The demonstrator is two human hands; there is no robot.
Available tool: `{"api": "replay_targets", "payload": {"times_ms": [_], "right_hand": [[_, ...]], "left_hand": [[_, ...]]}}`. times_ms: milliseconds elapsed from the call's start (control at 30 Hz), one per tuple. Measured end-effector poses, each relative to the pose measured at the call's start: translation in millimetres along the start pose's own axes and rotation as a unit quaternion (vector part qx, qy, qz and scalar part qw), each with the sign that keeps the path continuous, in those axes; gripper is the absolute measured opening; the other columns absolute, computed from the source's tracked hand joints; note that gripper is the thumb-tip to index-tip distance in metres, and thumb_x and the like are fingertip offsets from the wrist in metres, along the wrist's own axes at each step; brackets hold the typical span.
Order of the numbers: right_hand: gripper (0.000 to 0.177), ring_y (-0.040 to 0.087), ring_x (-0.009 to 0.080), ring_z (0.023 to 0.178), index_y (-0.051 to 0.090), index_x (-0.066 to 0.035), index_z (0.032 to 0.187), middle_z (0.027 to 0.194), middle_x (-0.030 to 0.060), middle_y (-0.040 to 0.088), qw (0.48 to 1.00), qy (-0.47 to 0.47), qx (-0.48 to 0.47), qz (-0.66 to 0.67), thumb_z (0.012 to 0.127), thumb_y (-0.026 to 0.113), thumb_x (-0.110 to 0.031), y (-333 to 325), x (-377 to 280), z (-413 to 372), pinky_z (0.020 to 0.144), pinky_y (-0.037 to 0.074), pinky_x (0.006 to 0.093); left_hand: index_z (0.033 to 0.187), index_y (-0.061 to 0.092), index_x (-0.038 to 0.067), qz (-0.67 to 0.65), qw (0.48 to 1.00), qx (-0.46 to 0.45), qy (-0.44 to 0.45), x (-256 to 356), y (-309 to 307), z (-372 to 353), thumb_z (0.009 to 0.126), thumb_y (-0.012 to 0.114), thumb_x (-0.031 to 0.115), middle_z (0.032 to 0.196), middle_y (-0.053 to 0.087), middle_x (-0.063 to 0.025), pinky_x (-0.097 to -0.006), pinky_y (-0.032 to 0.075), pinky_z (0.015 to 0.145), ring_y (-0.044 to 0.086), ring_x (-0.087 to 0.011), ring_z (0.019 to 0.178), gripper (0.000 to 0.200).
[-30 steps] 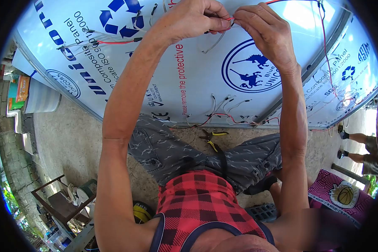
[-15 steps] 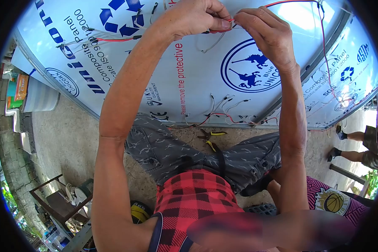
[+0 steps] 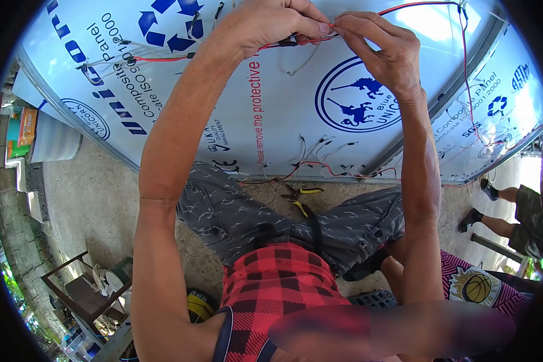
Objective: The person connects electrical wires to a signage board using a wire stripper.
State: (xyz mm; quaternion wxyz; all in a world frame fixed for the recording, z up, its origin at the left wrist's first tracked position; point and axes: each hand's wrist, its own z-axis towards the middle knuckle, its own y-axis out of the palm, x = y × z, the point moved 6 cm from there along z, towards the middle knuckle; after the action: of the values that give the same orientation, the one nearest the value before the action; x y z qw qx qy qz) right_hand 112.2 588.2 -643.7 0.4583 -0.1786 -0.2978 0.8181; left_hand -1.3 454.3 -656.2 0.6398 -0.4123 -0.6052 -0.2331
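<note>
At the top of the head view, both hands meet over a white printed composite panel (image 3: 283,114). My left hand (image 3: 289,24) pinches a red-and-black wire (image 3: 304,41) between thumb and fingers. Right beside it, my right hand (image 3: 380,39) has its fingertips closed on the same wire. The exact joint between the fingertips is too small to make out. To the right, the wire pair (image 3: 419,5) runs on toward the panel's edge. Another red wire stretch (image 3: 163,59) with thin leads lies on the left. Yellow-handled wire strippers (image 3: 301,196) rest on the ground below the panel.
More wires with black-tipped leads (image 3: 326,145) stick out along the panel's lower part. A metal-framed chair (image 3: 87,289) stands at lower left, near a bucket (image 3: 57,142). Another person's legs (image 3: 504,211) are at the right. A basketball-print cloth (image 3: 479,286) lies at lower right.
Both hands stay together on the wire, with the left fingers shifted slightly. The view has moved a little. The other person's feet at the right have moved slightly left and down.
</note>
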Motion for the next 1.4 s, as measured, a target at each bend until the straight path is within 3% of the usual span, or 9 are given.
{"api": "replay_targets", "payload": {"times_ms": [200, 300, 433, 500, 933, 1400], "right_hand": [[0.018, 0.074, 0.0155, 0.084, 0.076, -0.013, 0.100, 0.103, 0.0014, 0.077, 0.980, -0.098, 0.016, -0.172, 0.083, 0.080, -0.011, -2, -21, 2, 0.070, 0.060, 0.0252], [0.018, 0.073, 0.0135, 0.080, 0.076, -0.013, 0.099, 0.104, 0.0006, 0.077, 0.972, -0.127, 0.042, -0.192, 0.082, 0.081, -0.012, 1, -19, -1, 0.067, 0.059, 0.0251], [0.023, 0.072, 0.0142, 0.081, 0.076, -0.012, 0.102, 0.103, 0.0008, 0.076, 0.973, -0.134, 0.044, -0.182, 0.079, 0.082, -0.010, 4, -24, 2, 0.069, 0.060, 0.0264], [0.019, 0.073, 0.0224, 0.073, 0.069, -0.003, 0.093, 0.091, 0.0106, 0.073, 0.980, -0.120, 0.088, -0.133, 0.077, 0.078, -0.002, 1, -27, 8, 0.061, 0.060, 0.0340], [0.018, 0.074, 0.0206, 0.072, 0.068, -0.003, 0.095, 0.097, 0.0124, 0.074, 0.976, -0.143, 0.095, -0.134, 0.079, 0.076, -0.001, 5, -21, 4, 0.060, 0.060, 0.0327], [0.019, 0.073, 0.0223, 0.075, 0.067, -0.004, 0.098, 0.106, 0.0139, 0.071, 0.973, -0.167, 0.041, -0.157, 0.079, 0.071, -0.004, 5, -21, 8, 0.060, 0.060, 0.0330]], "left_hand": [[0.096, 0.076, -0.005, -0.037, 0.999, 0.002, -0.017, -1, 0, -4, 0.088, 0.075, 0.008, 0.080, 0.073, -0.0094, -0.0237, 0.050, 0.060, 0.065, -0.0122, 0.067, 0.015], [0.097, 0.075, -0.007, -0.058, 0.998, 0.005, -0.030, -2, -1, -3, 0.088, 0.074, 0.007, 0.080, 0.073, -0.0105, -0.0231, 0.051, 0.058, 0.065, -0.0123, 0.066, 0.016], [0.097, 0.073, -0.009, -0.093, 0.995, -0.007, -0.019, -4, -3, -1, 0.088, 0.073, 0.005, 0.080, 0.073, -0.0122, -0.0228, 0.051, 0.057, 0.065, -0.0130, 0.065, 0.016], [0.097, 0.073, -0.009, -0.105, 0.994, -0.004, -0.017, -6, -4, 0, 0.088, 0.072, 0.004, 0.080, 0.073, -0.0125, -0.0231, 0.051, 0.057, 0.065, -0.0132, 0.065, 0.016], [0.100, 0.072, -0.010, -0.143, 0.989, -0.013, -0.032, -11, -4, 5, 0.089, 0.072, 0.004, 0.083, 0.073, -0.0147, -0.0253, 0.054, 0.062, 0.067, -0.0164, 0.067, 0.017], [0.099, 0.071, -0.010, -0.150, 0.987, -0.008, -0.050, -11, -3, 3, 0.090, 0.072, 0.003, 0.082, 0.073, -0.0145, -0.0260, 0.054, 0.062, 0.067, -0.0164, 0.067, 0.016]]}}
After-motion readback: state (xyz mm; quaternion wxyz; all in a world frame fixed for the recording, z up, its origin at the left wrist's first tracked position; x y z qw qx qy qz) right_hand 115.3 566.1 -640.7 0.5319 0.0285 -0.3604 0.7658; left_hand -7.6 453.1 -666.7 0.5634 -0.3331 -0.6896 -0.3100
